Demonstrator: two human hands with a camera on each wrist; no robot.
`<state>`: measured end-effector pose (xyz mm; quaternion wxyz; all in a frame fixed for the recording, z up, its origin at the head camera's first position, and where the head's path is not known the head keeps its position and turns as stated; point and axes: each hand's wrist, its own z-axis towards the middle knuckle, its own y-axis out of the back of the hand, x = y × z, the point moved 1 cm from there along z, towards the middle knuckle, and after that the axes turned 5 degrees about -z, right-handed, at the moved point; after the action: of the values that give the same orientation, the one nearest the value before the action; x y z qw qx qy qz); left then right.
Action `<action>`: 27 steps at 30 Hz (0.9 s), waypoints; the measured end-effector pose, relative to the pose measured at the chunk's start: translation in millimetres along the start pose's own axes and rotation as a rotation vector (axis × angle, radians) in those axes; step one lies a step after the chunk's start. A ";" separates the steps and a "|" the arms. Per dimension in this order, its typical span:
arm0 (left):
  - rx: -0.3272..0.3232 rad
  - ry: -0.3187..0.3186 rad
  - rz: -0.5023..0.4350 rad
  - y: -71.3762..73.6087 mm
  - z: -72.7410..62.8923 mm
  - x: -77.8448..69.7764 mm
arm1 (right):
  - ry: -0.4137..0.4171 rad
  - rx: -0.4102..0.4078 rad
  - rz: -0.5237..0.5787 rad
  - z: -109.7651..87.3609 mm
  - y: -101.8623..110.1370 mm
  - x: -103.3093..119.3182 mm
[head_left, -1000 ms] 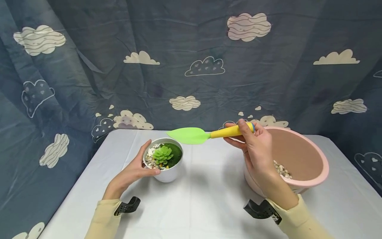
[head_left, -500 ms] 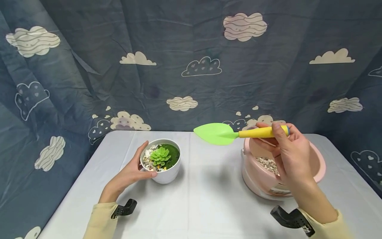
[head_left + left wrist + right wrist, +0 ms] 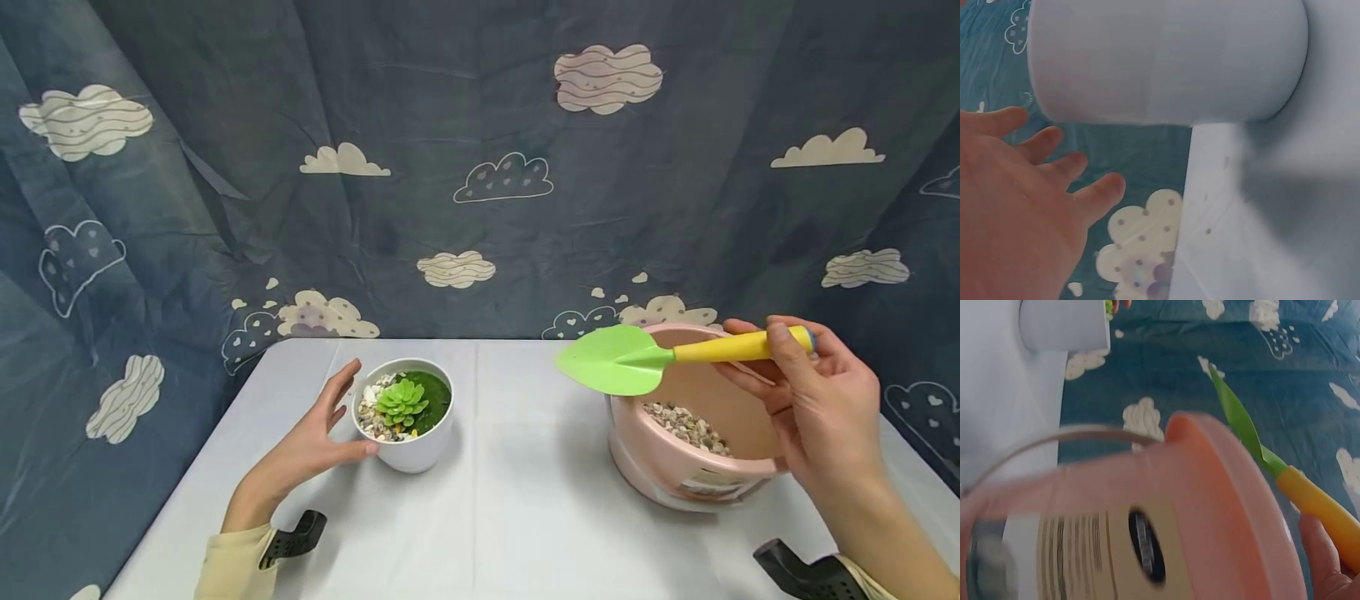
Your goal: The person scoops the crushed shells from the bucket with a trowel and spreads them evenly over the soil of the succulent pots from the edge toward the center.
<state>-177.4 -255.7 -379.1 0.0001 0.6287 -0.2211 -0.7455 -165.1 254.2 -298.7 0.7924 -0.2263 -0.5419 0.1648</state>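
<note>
My right hand point(image 3: 832, 404) grips the yellow handle of a trowel point(image 3: 618, 360) with a light green blade, held level above a pink bucket point(image 3: 652, 467). In the right wrist view the trowel point(image 3: 1238, 419) rises past the bucket's rim. Small pebbles point(image 3: 686, 427) lie in the bucket. At the left, a white pot point(image 3: 412, 454) holds a green succulent point(image 3: 402, 402), with pale stones on one side of it and dark green on the other. My left hand point(image 3: 300, 450) is spread beside this pot; in the left wrist view a gap shows between its fingers point(image 3: 1100, 194) and the pot point(image 3: 1166, 62).
A white cloth covers the table point(image 3: 517, 533). Behind and at the left hangs a dark blue curtain point(image 3: 420, 100) with cloud prints. The bucket's handle point(image 3: 1085, 432) arcs along its side in the right wrist view.
My right hand has carried the trowel rightward, from near the pot to above the bucket. The left hand has let go of the pot and drawn back slightly to the left.
</note>
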 end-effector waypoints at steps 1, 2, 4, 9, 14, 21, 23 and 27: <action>-0.004 0.009 0.009 -0.3 -1.0 -1.7 | 0.005 -0.008 -0.008 -0.2 4.5 2.2; -0.009 0.019 0.021 -0.8 -1.9 -3.6 | 0.013 -0.012 -0.006 -0.3 8.9 4.5; -0.020 0.046 0.039 -2.4 -3.7 -8.1 | 0.031 -0.024 -0.032 -0.3 17.5 9.6; -0.028 0.076 0.093 -11.6 -5.8 -21.5 | 0.058 -0.051 -0.109 1.6 40.0 23.0; -0.037 0.040 0.170 -26.9 -3.5 -41.2 | 0.101 -0.043 -0.127 9.2 58.0 32.8; -0.036 -0.091 0.241 -59.2 4.1 -68.5 | 0.137 -0.055 -0.229 12.5 71.4 38.6; -0.014 -0.133 0.251 -70.7 6.2 -75.3 | 0.131 -0.057 -0.261 12.3 73.1 37.5; 0.040 -0.170 0.255 -91.2 10.7 -86.5 | 0.113 -0.063 -0.332 11.0 74.4 34.7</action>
<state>-143.9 -145.8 -326.8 0.0638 0.5298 -0.3131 -0.7856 -164.0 336.5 -308.1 0.8305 -0.1672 -0.5313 0.0018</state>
